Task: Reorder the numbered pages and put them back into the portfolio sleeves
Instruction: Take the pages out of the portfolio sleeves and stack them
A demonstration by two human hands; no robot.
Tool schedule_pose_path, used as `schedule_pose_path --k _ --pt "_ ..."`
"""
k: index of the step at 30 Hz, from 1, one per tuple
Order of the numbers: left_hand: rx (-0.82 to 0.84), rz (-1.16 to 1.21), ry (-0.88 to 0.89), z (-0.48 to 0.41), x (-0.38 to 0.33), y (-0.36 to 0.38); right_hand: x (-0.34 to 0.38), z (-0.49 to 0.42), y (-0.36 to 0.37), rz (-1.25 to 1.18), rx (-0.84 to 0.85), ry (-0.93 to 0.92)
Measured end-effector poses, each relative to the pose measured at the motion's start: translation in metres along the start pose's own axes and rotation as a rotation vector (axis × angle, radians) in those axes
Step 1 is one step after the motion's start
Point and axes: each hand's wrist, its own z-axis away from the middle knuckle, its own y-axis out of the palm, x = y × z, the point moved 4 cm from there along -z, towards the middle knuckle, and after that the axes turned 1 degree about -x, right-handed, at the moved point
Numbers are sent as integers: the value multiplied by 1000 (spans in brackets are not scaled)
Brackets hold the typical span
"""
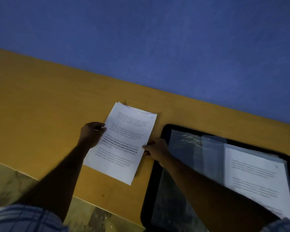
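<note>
Hands (pixel 92 133) (pixel 156 149) on white, text-printed pages (pixel 124 141)

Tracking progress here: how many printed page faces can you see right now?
2. One tops the stack on the desk, its edges gripped by the left hand and right hand; a second page lies at the right of the open portfolio. Sheets beneath are hidden.

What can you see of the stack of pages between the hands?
The stack of pages is several white printed sheets, lower ones peeking out unevenly at the far edge. The top sheet shows paragraphs of text, one passage bold, and a small blue mark in its far right corner, too small to read. It seems to lie on the wooden table, angled, left of the black portfolio. The left hand grips its left edge; the right hand pinches its right edge.
</note>
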Motion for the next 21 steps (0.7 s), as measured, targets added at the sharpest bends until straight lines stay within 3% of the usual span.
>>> schedule_pose_path --k 7,14,21 --pt "-34 -138 -9 -10 17 -3 -3 -8 4 202 -105 -84" --pt "-79 -216 73 5 18 0 -8 8 -19 348 -168 -351" --pt "-7 -80 346 60 -47 54 -43 61 -115 502 -560 -550"
